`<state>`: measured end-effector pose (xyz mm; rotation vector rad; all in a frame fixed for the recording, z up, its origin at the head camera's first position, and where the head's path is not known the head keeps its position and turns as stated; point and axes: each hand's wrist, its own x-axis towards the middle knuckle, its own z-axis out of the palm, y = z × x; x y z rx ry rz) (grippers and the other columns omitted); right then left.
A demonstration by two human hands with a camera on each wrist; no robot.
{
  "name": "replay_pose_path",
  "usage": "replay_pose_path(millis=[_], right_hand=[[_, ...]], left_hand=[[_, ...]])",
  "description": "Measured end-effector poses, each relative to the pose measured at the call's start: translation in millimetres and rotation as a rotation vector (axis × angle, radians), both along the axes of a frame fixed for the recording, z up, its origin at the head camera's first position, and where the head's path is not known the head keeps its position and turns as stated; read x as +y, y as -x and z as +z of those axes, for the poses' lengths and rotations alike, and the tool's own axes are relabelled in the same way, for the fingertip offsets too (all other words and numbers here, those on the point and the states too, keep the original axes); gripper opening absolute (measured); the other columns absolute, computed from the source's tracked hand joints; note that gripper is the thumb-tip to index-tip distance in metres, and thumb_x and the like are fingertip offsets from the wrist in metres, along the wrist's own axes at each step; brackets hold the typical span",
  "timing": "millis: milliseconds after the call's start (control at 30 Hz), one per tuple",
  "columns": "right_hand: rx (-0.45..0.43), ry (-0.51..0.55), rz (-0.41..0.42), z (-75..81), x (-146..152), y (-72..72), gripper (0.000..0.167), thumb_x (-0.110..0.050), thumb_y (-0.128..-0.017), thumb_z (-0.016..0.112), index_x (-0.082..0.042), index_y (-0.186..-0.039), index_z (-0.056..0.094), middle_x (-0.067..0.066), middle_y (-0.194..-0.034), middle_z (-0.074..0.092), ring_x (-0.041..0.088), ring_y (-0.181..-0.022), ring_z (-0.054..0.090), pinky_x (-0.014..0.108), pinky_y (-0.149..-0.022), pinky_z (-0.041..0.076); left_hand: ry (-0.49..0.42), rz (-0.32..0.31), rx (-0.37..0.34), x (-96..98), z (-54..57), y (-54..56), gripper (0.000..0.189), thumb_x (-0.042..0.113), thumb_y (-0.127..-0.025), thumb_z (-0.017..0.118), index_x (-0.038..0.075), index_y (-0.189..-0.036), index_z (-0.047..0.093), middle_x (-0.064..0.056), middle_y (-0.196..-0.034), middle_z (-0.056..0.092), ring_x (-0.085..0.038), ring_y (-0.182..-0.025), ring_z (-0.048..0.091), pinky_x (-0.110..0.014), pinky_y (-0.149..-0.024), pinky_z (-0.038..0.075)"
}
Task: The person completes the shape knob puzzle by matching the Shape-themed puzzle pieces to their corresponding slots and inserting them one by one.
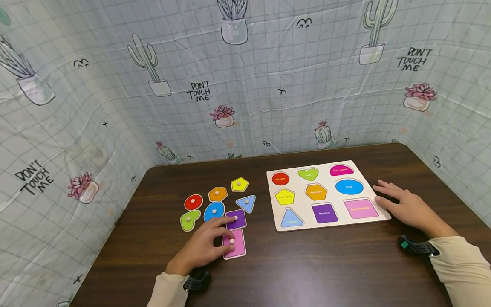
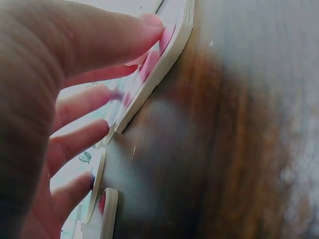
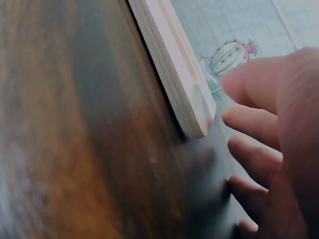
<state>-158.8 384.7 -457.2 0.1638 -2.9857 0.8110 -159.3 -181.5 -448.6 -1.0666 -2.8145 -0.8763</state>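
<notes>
My left hand (image 1: 207, 241) is over a pink rectangle puzzle piece (image 1: 238, 248). Its thumb and index finger lie on either side of the white knob (image 1: 232, 241), with a small gap visible. In the left wrist view, the thumb is at the surface of the pink piece (image 2: 149, 64). Another finger reaches over the purple square piece (image 1: 239, 220) by its knob. My right hand (image 1: 414, 211) lies beside the right edge of the wooden shape board (image 1: 299, 205), fingers spread and holding nothing. Whether its thumb touches the board is unclear.
Beyond my left hand lie a red circle (image 1: 193, 202), orange hexagon (image 1: 218, 194), yellow pentagon (image 1: 240, 184), light blue triangle (image 1: 246, 204), blue oval (image 1: 214, 211) and green heart (image 1: 189, 221). A printed cloth (image 1: 261, 106) hangs behind the dark wooden table (image 1: 307, 264).
</notes>
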Motion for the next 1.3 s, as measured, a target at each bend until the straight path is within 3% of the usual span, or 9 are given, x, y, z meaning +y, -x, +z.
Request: replay_pose_path(millis=[133, 367, 567, 733, 967, 1300], right_hand=[[0.001, 0.005, 0.024, -1.4, 1, 0.4, 0.059, -0.036, -0.103, 0.055, 0.005, -0.144, 0.047, 0.034, -0.151, 0.033, 0.057, -0.140, 0.021, 0.079, -0.105, 0.001], [-0.007, 0.016, 0.056, -1.6, 0, 0.4, 0.056, -0.034, -0.103, 0.056, 0.002, -0.145, 0.047, 0.034, -0.150, 0.035, 0.058, -0.141, 0.018, 0.080, -0.102, -0.006], [0.001, 0.015, 0.061, -3.0, -1, 0.2, 0.054, -0.031, -0.103, 0.056, 0.002, -0.145, 0.048, 0.034, -0.150, 0.035, 0.059, -0.140, 0.019, 0.081, -0.102, -0.004], [0.000, 0.015, 0.070, -2.1, -1, -1.6, 0.053, -0.030, -0.102, 0.056, 0.000, -0.145, 0.048, 0.034, -0.150, 0.035, 0.060, -0.140, 0.018, 0.081, -0.102, -0.003], [-0.006, -0.007, 0.067, -0.2, -2, 1.8, 0.054, -0.032, -0.102, 0.056, 0.000, -0.146, 0.048, 0.035, -0.151, 0.033, 0.059, -0.141, 0.016, 0.081, -0.102, -0.002], [-0.031, -0.007, 0.070, -1.3, -2, 0.6, 0.056, -0.033, -0.103, 0.055, 0.001, -0.146, 0.047, 0.035, -0.151, 0.032, 0.059, -0.141, 0.014, 0.081, -0.102, -0.004]], left_hand=[[0.000, -0.001, 0.004, 0.4, 0.1, -0.7, 0.011, 0.028, -0.085, 0.080, 0.028, -0.095, 0.075, 0.007, -0.145, 0.053, -0.024, -0.137, 0.045, -0.054, -0.110, 0.036], [-0.018, 0.013, 0.005, 2.0, 1.2, -1.3, 0.012, 0.025, -0.086, 0.080, 0.025, -0.097, 0.076, 0.005, -0.143, 0.056, -0.024, -0.136, 0.046, -0.054, -0.109, 0.037], [-0.058, 0.019, 0.006, 4.6, -0.3, -2.1, 0.012, 0.026, -0.088, 0.079, 0.024, -0.099, 0.076, 0.006, -0.138, 0.059, -0.024, -0.132, 0.049, -0.056, -0.108, 0.037], [-0.094, 0.034, 0.047, 7.0, -0.3, -1.3, 0.018, 0.022, -0.087, 0.079, 0.019, -0.105, 0.077, 0.004, -0.131, 0.065, -0.023, -0.127, 0.054, -0.053, -0.107, 0.039], [-0.162, 0.067, 0.080, 13.6, 2.1, 5.5, 0.019, 0.019, -0.088, 0.078, 0.014, -0.106, 0.076, 0.001, -0.128, 0.067, -0.020, -0.123, 0.059, -0.047, -0.105, 0.044], [-0.165, 0.090, 0.141, 28.6, 3.3, 14.5, 0.018, 0.021, -0.089, 0.078, 0.014, -0.105, 0.076, 0.003, -0.127, 0.067, -0.019, -0.119, 0.061, -0.042, -0.101, 0.048]])
